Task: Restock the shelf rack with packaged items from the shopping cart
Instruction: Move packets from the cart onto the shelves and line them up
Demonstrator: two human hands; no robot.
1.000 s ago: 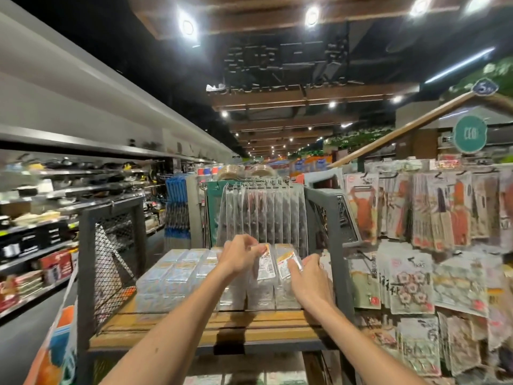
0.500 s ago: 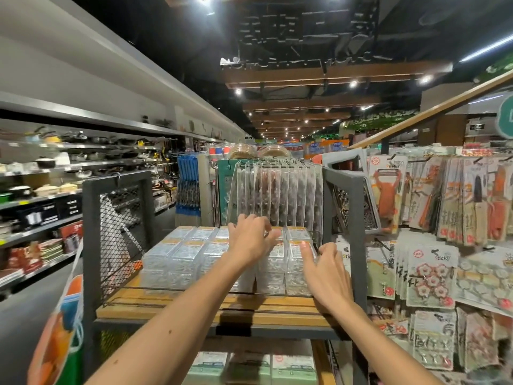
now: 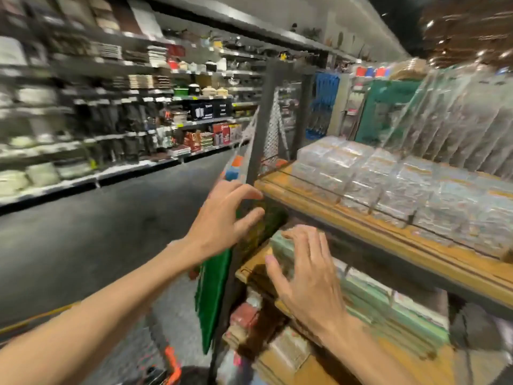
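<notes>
The head view is blurred by motion. The shelf rack [image 3: 347, 215] has wooden boards in a dark metal frame. Its top board carries rows of clear plastic packs [image 3: 402, 184]. The board below holds green-and-white packaged items [image 3: 388, 304]. My left hand [image 3: 222, 220] hangs in the air beside the rack's left corner post, fingers spread and empty. My right hand [image 3: 308, 276] is lower, fingers spread, in front of the left end of the green packs; I cannot tell whether it touches them. An orange piece of the shopping cart [image 3: 172, 365] shows at the bottom.
A green panel [image 3: 213, 295] hangs on the rack's left side. A mesh end panel [image 3: 273, 126] stands above it. A dark aisle floor [image 3: 97, 232] runs to the left, with long shelves of kitchenware [image 3: 116, 112] beyond. Hanging clear bags [image 3: 449, 118] stand behind the top board.
Both hands have left the clear packs on the top board and dropped to the rack's left corner. The view has swung left and down.
</notes>
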